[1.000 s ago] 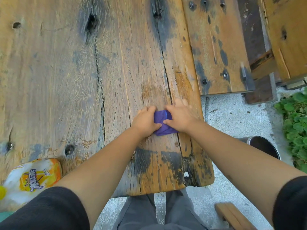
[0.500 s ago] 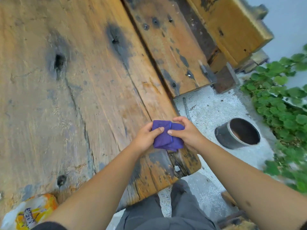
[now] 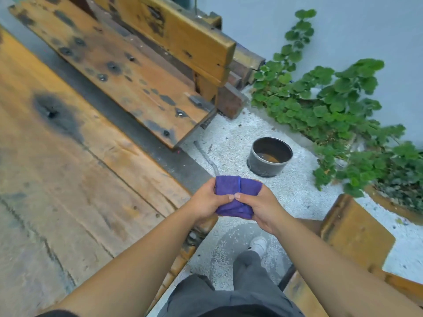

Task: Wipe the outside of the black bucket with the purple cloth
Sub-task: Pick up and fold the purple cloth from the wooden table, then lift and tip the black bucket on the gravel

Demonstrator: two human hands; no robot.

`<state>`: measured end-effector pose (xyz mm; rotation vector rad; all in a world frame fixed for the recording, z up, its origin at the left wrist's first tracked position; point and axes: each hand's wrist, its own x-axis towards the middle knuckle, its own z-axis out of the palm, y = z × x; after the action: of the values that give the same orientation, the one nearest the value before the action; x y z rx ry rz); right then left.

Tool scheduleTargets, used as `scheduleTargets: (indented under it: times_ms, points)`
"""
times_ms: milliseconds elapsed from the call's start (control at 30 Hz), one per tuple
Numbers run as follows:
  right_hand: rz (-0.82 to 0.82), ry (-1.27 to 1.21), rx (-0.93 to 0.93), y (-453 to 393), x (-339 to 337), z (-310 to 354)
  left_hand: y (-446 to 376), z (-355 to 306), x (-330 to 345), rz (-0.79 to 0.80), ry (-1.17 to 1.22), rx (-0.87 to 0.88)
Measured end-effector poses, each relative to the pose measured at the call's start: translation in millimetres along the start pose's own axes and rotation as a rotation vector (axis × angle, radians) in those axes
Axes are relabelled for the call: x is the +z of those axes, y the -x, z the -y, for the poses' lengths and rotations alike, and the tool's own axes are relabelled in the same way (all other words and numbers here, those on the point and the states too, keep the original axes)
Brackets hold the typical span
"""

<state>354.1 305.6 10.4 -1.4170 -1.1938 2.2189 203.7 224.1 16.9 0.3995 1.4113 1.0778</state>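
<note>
A folded purple cloth [image 3: 235, 195] is held between both hands in the air, just past the corner of the wooden table. My left hand [image 3: 206, 201] grips its left side and my right hand [image 3: 258, 207] grips its right side, thumbs meeting on top. The black bucket [image 3: 266, 164] stands upright on the pale gravel floor, beyond the cloth and a little to the right, apart from both hands. Brownish residue shows at its bottom.
The worn wooden table [image 3: 80, 179] fills the left. A wooden bench [image 3: 128, 74] lies beyond it, and another bench [image 3: 352, 229] is at the right under my right forearm. Green plants [image 3: 338, 106] grow along the grey wall behind the bucket. My leg and white shoe [image 3: 258, 244] are below.
Both hands lifted the cloth off the table and carried it right, past the table corner. The view swung right, bringing the whole bucket and plants into sight.
</note>
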Motion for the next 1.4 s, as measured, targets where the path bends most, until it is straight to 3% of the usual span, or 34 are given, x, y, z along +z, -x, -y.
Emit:
scheduleTargets:
  times_ms: [467, 733, 1033, 1100, 1167, 1200, 1300, 1400]
  points:
    - [-0.134, -0.09, -0.069, -77, -209, 40, -150, -8, 177, 0.026, 0.048, -0.149]
    - [-0.19, -0.122, -0.068, -166, -254, 17, -254, 19, 188, -0.013, -0.044, -0.124]
    - [-0.341, -0.189, -0.01, -349, -326, -63, -464, 119, 161, 0.214, -0.047, -0.147]
    - [-0.384, -0.218, -0.01, -395, -345, -88, -524, 148, 153, 0.19, -0.053, -0.164]
    - [-0.451, -0.247, -0.021, -439, -365, -115, -587, 181, 141, 0.093, -0.32, -0.025]
    - [-0.465, -0.258, -0.03, -453, -372, -122, -608, 189, 133, 0.093, -0.581, 0.095]
    - [-0.484, -0.272, -0.078, -498, -388, -151, -669, 224, 111, 0.34, -1.338, 0.406]
    - [-0.517, -0.266, -0.124, -526, -401, -175, -702, 255, 106, 0.425, -1.738, 0.626]
